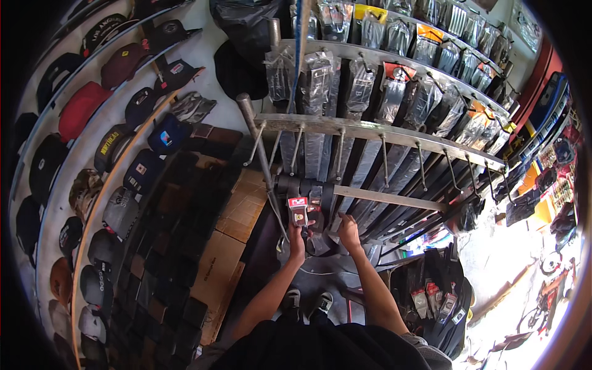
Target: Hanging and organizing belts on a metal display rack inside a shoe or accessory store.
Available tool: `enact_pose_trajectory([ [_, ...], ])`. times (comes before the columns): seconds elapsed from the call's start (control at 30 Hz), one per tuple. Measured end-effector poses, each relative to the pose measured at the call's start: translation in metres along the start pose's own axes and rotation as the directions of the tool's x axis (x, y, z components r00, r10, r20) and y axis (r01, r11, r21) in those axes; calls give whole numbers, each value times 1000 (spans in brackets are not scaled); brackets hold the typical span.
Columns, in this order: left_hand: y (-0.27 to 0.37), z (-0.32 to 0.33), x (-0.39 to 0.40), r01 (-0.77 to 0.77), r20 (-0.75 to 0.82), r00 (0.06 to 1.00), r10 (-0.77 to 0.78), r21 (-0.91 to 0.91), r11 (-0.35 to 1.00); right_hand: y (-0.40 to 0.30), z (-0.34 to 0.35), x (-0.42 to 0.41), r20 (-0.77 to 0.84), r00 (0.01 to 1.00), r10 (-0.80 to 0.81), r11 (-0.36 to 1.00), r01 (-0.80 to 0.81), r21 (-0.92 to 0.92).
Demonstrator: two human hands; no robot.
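Note:
My left hand (297, 243) is closed round a packaged belt (299, 216) with a red and white header card and a clear wrapper over its buckle end. My right hand (349, 231) is raised beside the lower rail of the rack, its fingers curled near the dark wrapped belts (365, 162); whether it holds one of them cannot be made out. Between the two hands hang other small wrapped packages, partly in shadow. Metal hooks (340, 155) stick out from the steel rack bar (379, 129) above both hands.
Shelves of caps (169, 134) curve along the left side. Wallets (148, 291) lie in rows beside cardboard boxes (217, 268). More packaged belts (434, 300) lie in a dark heap at the lower right. A metal post (254, 134) stands left of the hooks.

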State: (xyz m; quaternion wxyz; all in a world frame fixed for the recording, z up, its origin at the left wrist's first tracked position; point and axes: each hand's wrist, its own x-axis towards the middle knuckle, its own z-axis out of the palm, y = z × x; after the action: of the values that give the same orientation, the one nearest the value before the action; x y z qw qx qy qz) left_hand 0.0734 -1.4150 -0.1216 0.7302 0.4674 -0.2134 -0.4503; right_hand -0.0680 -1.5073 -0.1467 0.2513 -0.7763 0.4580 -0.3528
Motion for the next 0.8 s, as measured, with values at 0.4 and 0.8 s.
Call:
enact_pose_trajectory([
  [0.4, -33, -37, 17, -24, -101, 994, 29, 53, 998, -29, 28, 33, 23, 975, 219, 933, -216, 286],
  [0.8, -2, 34, 24, -234, 106, 972, 211, 306, 923, -69, -44, 75, 173, 872, 457, 435, -389, 812],
])
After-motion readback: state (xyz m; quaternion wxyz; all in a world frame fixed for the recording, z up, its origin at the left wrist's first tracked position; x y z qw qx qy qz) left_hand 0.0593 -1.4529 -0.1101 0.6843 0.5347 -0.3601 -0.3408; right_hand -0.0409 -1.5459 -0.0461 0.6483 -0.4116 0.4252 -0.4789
